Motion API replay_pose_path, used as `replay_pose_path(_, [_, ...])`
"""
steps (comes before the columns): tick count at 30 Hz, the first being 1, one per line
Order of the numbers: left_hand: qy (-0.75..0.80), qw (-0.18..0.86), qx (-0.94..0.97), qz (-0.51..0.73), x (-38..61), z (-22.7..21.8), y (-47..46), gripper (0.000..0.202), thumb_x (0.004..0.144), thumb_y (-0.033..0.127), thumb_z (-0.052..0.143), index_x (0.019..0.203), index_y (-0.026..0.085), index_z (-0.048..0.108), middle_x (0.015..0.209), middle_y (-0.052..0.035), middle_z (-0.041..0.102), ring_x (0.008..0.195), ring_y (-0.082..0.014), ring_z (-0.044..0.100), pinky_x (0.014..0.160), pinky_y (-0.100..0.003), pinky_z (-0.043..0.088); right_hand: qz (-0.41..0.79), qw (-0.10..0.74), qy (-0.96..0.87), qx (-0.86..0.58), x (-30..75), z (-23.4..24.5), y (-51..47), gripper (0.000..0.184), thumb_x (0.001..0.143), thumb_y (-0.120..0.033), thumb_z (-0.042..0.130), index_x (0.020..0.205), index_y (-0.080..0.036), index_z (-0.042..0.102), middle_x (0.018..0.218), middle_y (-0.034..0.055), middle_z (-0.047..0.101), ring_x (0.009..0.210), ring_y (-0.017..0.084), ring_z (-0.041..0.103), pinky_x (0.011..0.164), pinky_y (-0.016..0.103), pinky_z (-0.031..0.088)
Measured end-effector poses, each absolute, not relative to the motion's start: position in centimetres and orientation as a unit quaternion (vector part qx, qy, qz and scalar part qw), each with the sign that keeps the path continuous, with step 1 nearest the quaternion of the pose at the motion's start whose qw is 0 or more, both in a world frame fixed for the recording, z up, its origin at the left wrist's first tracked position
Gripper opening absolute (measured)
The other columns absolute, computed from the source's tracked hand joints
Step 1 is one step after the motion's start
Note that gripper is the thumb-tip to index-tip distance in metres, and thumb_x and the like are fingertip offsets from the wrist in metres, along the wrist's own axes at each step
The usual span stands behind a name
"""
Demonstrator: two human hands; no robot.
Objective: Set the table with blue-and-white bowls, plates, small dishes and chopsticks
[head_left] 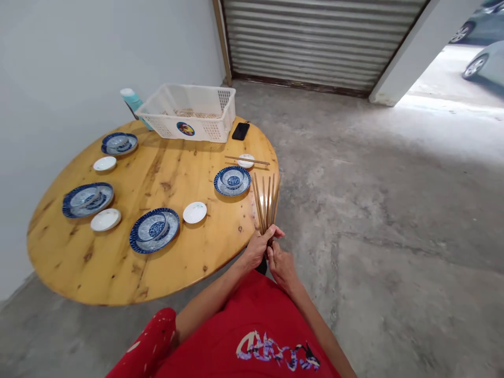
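A fanned bundle of brown chopsticks point(268, 202) points away from me over the table's right edge. My left hand point(258, 247) is closed round its lower part. Just below, my right hand point(280, 261) has its fingers curled at the near ends of the chopsticks, which are mostly hidden there. Beyond them sits a blue-patterned plate point(217, 182) with a bowl point(233, 178) on it. Behind that plate, a pair of chopsticks point(258, 161) rests across a small white dish point(246, 157).
The round wooden table point(165, 163) carries several more blue plates point(133, 240) with bowls and small white dishes point(195, 212). At the back stand a white plastic basket point(208, 131), a black phone point(240, 131) and a turquoise bottle point(134, 100). A wall borders the left side.
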State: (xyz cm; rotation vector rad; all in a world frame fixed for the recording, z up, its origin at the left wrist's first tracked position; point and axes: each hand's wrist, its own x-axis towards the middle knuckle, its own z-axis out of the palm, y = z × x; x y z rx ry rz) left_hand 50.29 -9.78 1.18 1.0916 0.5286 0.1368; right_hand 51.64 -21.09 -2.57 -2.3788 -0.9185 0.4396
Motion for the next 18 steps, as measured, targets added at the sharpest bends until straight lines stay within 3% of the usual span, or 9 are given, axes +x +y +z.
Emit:
replay_pose_path(2, [0.259, 0.829, 0.488, 0.082, 51.6, 1.1, -9.5, 0.045, 0.074, 0.059, 0.073, 0.075, 0.015, 0.067, 0.072, -0.0049, 0.068, 0.062, -0.0106, 0.062, 0.058, -0.019, 0.047, 0.162, 0.231, -0.357, -0.890, 53.0, -2.4, -20.7, 0.038, 0.105, -0.031, 0.025, 0.124, -0.012, 0.053, 0.096, 0.0118, 0.073, 0.077, 0.021, 0.070, 0.065, 0.027, 0.044])
replay_pose_path(5, [0.276, 0.847, 0.449, 0.071, 54.2, 0.8, -9.2, 0.046, 0.071, 0.060, 0.076, 0.076, 0.015, 0.065, 0.071, -0.0049, 0.068, 0.060, -0.0102, 0.061, 0.058, -0.019, 0.047, 0.157, 0.210, -0.366, -0.893, 55.6, -2.5, -20.6, 0.043, 0.105, -0.030, 0.025, 0.136, -0.013, 0.049, 0.110, 0.0145, 0.071, 0.092, 0.022, 0.070, 0.074, 0.029, 0.048])
replay_pose_path(9, [0.274, 0.866, 0.414, 0.062, 59.0, 0.5, -8.7, 0.047, 0.071, 0.060, 0.076, 0.078, 0.016, 0.063, 0.070, -0.0033, 0.067, 0.056, -0.0098, 0.059, 0.054, -0.019, 0.047, 0.158, 0.254, -0.364, -0.882, 60.4, -2.7, -20.5, 0.044, 0.103, -0.033, 0.029, 0.138, -0.013, 0.049, 0.121, 0.0160, 0.067, 0.106, 0.024, 0.066, 0.085, 0.033, 0.051])
replay_pose_path(12, [0.259, 0.876, 0.402, 0.065, 62.9, 0.4, -7.9, 0.045, 0.073, 0.060, 0.073, 0.078, 0.016, 0.061, 0.070, -0.0028, 0.067, 0.057, -0.0100, 0.059, 0.054, -0.019, 0.047, 0.190, 0.282, -0.372, -0.864, 64.6, -2.6, -19.8, 0.042, 0.101, -0.033, 0.033, 0.133, -0.011, 0.051, 0.113, 0.0164, 0.069, 0.096, 0.025, 0.068, 0.081, 0.035, 0.053])
replay_pose_path(15, [0.246, 0.876, 0.410, 0.064, 66.1, 0.0, -6.5, 0.043, 0.077, 0.058, 0.070, 0.078, 0.016, 0.062, 0.072, -0.0038, 0.067, 0.061, -0.0115, 0.061, 0.057, -0.020, 0.048, 0.230, 0.257, -0.376, -0.860, 68.5, -2.7, -18.4, 0.042, 0.100, -0.029, 0.033, 0.134, -0.010, 0.048, 0.099, 0.0151, 0.071, 0.081, 0.024, 0.069, 0.073, 0.034, 0.054])
replay_pose_path(18, [0.248, 0.854, 0.451, 0.079, 68.1, -0.6, -4.8, 0.041, 0.083, 0.057, 0.063, 0.078, 0.017, 0.065, 0.072, -0.0041, 0.068, 0.064, -0.0131, 0.061, 0.060, -0.022, 0.048, 0.245, 0.226, -0.396, -0.855, 71.4, -3.7, -16.5, 0.046, 0.098, -0.027, 0.037, 0.140, -0.009, 0.042, 0.101, 0.0165, 0.069, 0.083, 0.025, 0.069, 0.072, 0.035, 0.054])
